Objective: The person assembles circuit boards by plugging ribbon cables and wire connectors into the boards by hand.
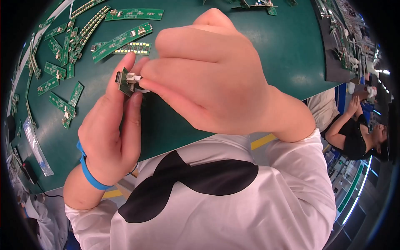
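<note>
Nearest the camera is the person's white shirt (pixel 233 208) with a large black shape across the chest. Both forearms rise from it toward a green surface (pixel 250 46), and the two hands meet above its near edge.

The left hand (pixel 110 125) wears one blue wristband (pixel 89 175). It stands upright, palm turned inward, with the thumb and forefinger pinched together on one small green circuit board (pixel 124 81) — the board is held on edge at the fingertips, above the surface and not touching it. One small white connector (pixel 134 77) sits on the board's right face.

The right hand (pixel 208 75) comes in from the right, its back toward the camera and the wrist bent downward. Its fingers are curled close, and the fingertips (pixel 146 77) press together at the white connector, touching the board from the opposite side. What else they may hold there is hidden.

Farther off, on the left and upper left of the surface, lie many long green circuit strips (pixel 121 39) — more than a dozen, scattered loosely, some overlapping; an exact count is not possible. One clear plastic bag (pixel 35 146) lies by the left edge.

At the far right, another person (pixel 358 133) in a black top sits at a different bench.
</note>
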Demonstrator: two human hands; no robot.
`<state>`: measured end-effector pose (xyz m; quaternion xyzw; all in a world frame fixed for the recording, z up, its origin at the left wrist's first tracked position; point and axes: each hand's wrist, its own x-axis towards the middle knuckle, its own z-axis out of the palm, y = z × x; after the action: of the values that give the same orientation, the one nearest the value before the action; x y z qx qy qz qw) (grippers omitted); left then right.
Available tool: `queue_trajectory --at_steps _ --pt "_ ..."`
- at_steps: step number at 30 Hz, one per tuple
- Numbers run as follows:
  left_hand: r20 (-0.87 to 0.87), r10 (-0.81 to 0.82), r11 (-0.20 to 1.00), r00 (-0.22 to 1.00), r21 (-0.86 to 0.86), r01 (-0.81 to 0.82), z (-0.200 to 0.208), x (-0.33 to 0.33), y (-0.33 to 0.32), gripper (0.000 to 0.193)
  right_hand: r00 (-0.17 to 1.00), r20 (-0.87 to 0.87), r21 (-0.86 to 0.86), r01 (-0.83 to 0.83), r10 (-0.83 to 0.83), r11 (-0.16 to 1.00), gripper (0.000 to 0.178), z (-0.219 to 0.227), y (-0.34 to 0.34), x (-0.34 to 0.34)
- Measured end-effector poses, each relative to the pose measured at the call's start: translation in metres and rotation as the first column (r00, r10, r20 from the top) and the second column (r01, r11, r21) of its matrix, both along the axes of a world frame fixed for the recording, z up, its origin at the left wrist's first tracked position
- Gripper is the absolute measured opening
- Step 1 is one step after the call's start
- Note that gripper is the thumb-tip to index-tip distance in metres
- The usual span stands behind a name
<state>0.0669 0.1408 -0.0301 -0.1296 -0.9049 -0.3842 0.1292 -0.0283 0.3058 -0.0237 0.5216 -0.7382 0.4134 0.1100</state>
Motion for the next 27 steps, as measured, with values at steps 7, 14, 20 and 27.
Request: queue_trajectory --at_steps 7,14,20,27 --pt "0.053 -0.003 0.997 0.999 -0.072 0.007 0.007 0.0 0.003 0.046 0.998 -0.054 0.12 -0.037 0.044 0.992 0.008 0.004 0.003 -0.006" --pt "0.14 0.082 0.989 0.987 0.107 -0.098 0.003 -0.008 -0.006 0.037 1.0 0.0 -0.03 -0.023 0.023 0.999 0.01 0.001 -0.006 -0.019" --pt "0.295 -0.006 0.843 0.955 0.515 -0.154 -0.002 0.004 -0.007 0.044 0.965 0.249 0.144 -0.118 0.08 0.982 0.013 0.006 0.009 -0.023" --pt "0.204 -0.054 0.817 0.978 0.572 -0.074 -0.002 -0.006 -0.001 0.045 0.505 0.861 -0.285 0.384 0.059 0.878 0.03 0.034 0.138 -0.034"
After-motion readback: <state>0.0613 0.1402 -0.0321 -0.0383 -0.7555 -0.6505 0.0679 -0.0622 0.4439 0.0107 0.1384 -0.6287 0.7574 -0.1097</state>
